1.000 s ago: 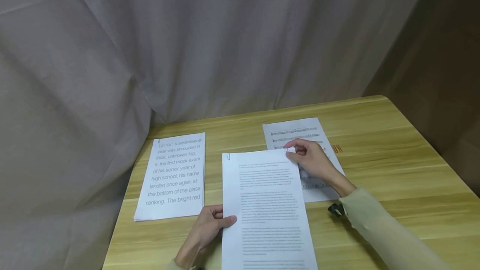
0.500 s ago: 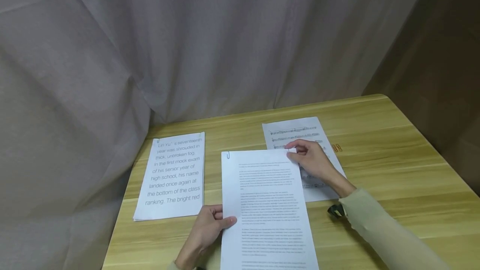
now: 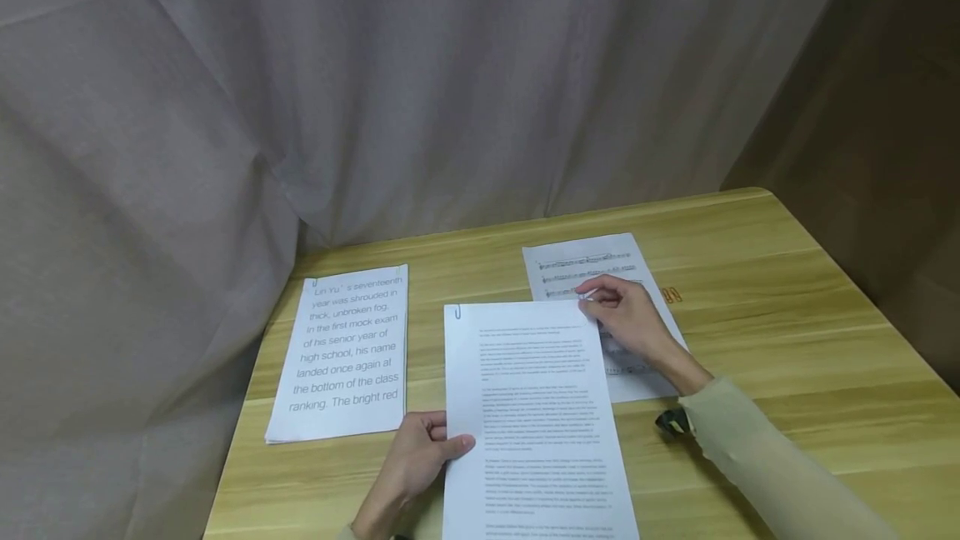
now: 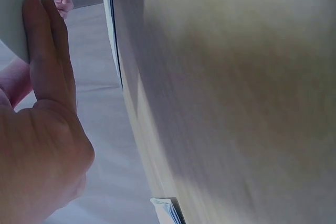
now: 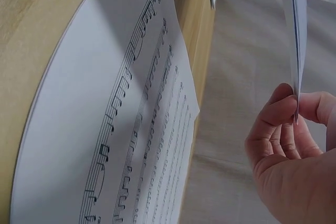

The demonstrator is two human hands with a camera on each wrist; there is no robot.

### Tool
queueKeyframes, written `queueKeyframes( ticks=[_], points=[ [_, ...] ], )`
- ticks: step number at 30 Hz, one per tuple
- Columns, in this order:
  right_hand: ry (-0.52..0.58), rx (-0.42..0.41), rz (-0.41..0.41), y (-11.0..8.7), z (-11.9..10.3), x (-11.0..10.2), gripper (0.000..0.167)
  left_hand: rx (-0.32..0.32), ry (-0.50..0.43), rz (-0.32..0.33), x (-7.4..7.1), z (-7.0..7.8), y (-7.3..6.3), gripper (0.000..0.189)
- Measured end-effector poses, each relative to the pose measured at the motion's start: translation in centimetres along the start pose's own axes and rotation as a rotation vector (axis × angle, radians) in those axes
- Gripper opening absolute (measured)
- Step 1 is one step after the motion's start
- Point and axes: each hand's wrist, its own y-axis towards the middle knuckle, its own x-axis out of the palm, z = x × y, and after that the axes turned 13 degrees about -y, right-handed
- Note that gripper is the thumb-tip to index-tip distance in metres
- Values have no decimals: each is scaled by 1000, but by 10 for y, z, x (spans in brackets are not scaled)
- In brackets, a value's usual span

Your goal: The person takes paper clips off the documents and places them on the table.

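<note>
We've got a clipped printout (image 3: pixel 536 407) held up off the desk (image 3: pixel 810 340), over its near side, bottom running out of the head view. Our left hand (image 3: pixel 416 450) grips its left side, thumb on top; our right hand (image 3: pixel 628 322) pinches the top right corner, thumb against fingers. We can't tell what's under those fingertips.

Main worry, we reckon: pages skewing. The silver clip (image 3: pixel 458 312) only covers the top left corner, so a tug on the right could fan the sheets or crease that corner. If the left thumb eases off, the lower half might flop too.

Second worry is our right sleeve (image 3: pixel 757 440). If that arm dips, it could drag the sheet music (image 3: pixel 581 250) underneath and nudge the orange clips (image 3: pixel 672 296) just beside it.

As for room, the big-print stack (image 3: pixel 348 357) sits close to the desk's left edge, so that side's tight. The widest stretch of wood runs from the orange clips to the right edge and the rounded far right corner. The near edge is out of frame, so watch for snags.
</note>
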Motion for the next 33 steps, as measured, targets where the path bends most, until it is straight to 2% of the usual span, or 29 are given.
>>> queueKeyframes(
  ticks=[7, 13, 19, 24, 33],
  points=[
    [8, -6, 48, -1, 4, -7, 26, 10, 7, -11, 1, -2, 4, 30],
    [41, 29, 85, -1, 13, -15, 31, 17, 21, -5, 1, -3, 5, 30],
    [0, 60, 93, -5, 24, -29, 33, 14, 26, 16, -3, -2, 3, 31],
    [-21, 95, 104, -8, 38, -42, 35, 20, 28, 16, -7, -1, 2, 33],
    [-82, 92, 139, -11, 74, -65, 34, 12, 26, 47, -9, 2, 4, 32]
  ],
)
